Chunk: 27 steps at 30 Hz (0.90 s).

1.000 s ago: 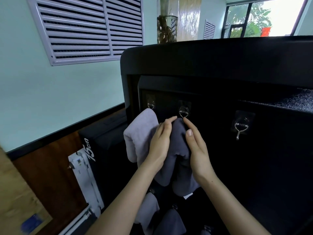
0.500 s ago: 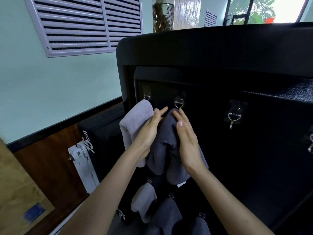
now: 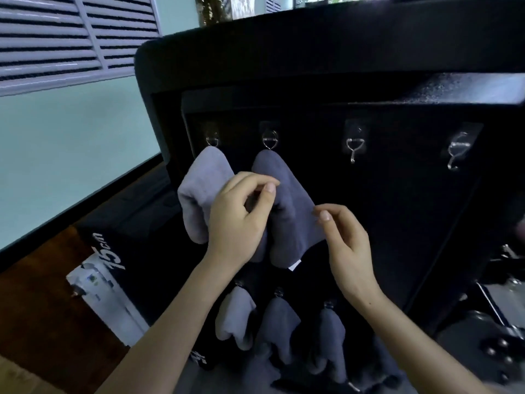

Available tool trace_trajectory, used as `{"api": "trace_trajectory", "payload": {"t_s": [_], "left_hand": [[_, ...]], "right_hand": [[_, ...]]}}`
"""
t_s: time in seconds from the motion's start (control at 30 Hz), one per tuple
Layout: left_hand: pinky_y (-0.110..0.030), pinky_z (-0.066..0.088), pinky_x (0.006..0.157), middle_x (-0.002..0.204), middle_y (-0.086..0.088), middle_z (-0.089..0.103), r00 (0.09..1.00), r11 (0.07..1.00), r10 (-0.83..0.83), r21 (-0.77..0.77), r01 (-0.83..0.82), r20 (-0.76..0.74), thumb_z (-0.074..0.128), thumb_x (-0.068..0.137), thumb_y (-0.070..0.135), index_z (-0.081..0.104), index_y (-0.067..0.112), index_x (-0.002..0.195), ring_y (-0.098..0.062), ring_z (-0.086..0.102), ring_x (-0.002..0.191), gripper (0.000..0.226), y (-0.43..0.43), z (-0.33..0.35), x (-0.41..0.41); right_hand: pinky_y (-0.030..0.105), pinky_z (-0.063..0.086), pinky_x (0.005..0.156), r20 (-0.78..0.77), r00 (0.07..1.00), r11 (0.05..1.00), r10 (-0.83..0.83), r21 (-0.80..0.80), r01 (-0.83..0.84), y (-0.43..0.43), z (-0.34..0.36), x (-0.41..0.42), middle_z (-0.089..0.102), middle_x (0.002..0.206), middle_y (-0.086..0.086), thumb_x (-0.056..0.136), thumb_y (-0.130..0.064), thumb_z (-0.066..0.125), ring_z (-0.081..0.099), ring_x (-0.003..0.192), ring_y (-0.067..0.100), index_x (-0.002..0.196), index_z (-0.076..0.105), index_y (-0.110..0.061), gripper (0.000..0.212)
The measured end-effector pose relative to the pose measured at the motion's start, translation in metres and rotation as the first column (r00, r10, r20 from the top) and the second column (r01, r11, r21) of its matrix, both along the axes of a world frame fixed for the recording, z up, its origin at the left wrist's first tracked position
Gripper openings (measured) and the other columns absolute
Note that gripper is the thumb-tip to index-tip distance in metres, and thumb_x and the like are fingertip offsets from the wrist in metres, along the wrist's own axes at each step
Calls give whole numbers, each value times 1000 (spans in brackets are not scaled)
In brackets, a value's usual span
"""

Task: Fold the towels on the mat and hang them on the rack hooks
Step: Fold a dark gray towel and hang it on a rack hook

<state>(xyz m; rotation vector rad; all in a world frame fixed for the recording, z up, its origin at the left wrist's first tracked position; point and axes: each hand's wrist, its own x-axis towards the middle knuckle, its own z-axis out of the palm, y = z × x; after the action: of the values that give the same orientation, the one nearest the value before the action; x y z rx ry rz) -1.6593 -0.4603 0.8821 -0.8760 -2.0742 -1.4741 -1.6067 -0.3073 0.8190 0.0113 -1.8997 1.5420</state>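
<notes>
Left grip [image 3: 241,220] curls at the dark towel [image 3: 289,200], maybe pinching it, I cannot tell; right grip [image 3: 348,240] is loose, holding nothing.

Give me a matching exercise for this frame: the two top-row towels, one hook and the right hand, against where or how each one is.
Things:
1. light grey towel
2. dark grey towel
3. third top hook
4. right hand

Place or state:
A. bare, nothing hung on it
B. hangs from the leftmost top hook
C. beside the dark grey towel's right edge, holding nothing
D. hangs from the second top hook

Pairs: 1-B, 2-D, 3-A, 4-C
</notes>
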Motion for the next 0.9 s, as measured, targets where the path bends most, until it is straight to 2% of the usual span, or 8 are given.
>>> {"api": "trace_trajectory", "payload": {"t_s": [0.2,0.33,0.4,0.47,0.57,0.67,0.8,0.9], "left_hand": [[-45,36,102,92,5,65,956,986,40,-142,-84,-289,55,88,21,70,16,83,-14,58,92,16,32,-40,36],[-44,41,96,94,-2,64,926,986,-45,-168,-21,-374,57,88,20,71,13,84,-20,55,90,16,69,-58,69],[-23,40,90,92,0,63,936,967,-220,-187,172,-274,55,88,17,70,13,85,-18,54,88,16,95,-64,90],[-13,34,83,90,2,63,906,912,-384,-225,342,-179,54,88,18,69,12,84,-17,54,85,16,128,-73,114],[-19,39,80,87,2,63,795,772,-603,-295,562,-63,52,87,22,68,12,81,-18,56,83,20,186,-93,158],[-24,43,79,87,3,63,661,603,-749,-361,711,52,50,86,29,68,12,82,-18,57,85,25,247,-118,211],[-35,47,79,85,3,64,496,390,-842,-396,832,213,48,83,35,68,13,80,-19,59,85,29,330,-153,291],[-30,46,79,84,8,65,379,231,-844,-381,896,381,56,87,26,69,14,81,-12,59,85,18,386,-174,351]], "right_hand": [[32,51,75,227,950,971,-215,-50,232,24,-68,95,66,87,-8,94,-30,54,62,82,13,90,64,-23,13],[29,50,69,394,838,910,-378,-10,415,55,-109,175,65,75,-11,94,-28,56,59,71,7,83,64,-25,13],[33,51,70,475,758,866,-447,15,501,72,-127,216,66,74,-8,94,-25,56,60,70,9,83,65,-23,14],[39,51,71,540,676,807,-501,11,590,88,-143,257,67,77,-4,93,-28,56,62,73,14,83,65,-24,14],[46,51,75,635,546,709,-546,3,705,109,-169,321,68,79,4,93,-29,56,63,75,19,84,65,-21,15],[45,52,75,700,423,610,-576,23,792,134,-194,386,68,78,-2,91,-38,54,63,73,13,83,64,-24,19],[42,51,72,766,304,482,-567,9,876,174,-227,477,67,77,-7,91,-33,56,64,75,13,80,63,-29,14],[41,51,72,806,206,378,-554,23,925,206,-247,549,65,77,-9,91,-33,56,64,78,16,79,62,-31,14]]}}
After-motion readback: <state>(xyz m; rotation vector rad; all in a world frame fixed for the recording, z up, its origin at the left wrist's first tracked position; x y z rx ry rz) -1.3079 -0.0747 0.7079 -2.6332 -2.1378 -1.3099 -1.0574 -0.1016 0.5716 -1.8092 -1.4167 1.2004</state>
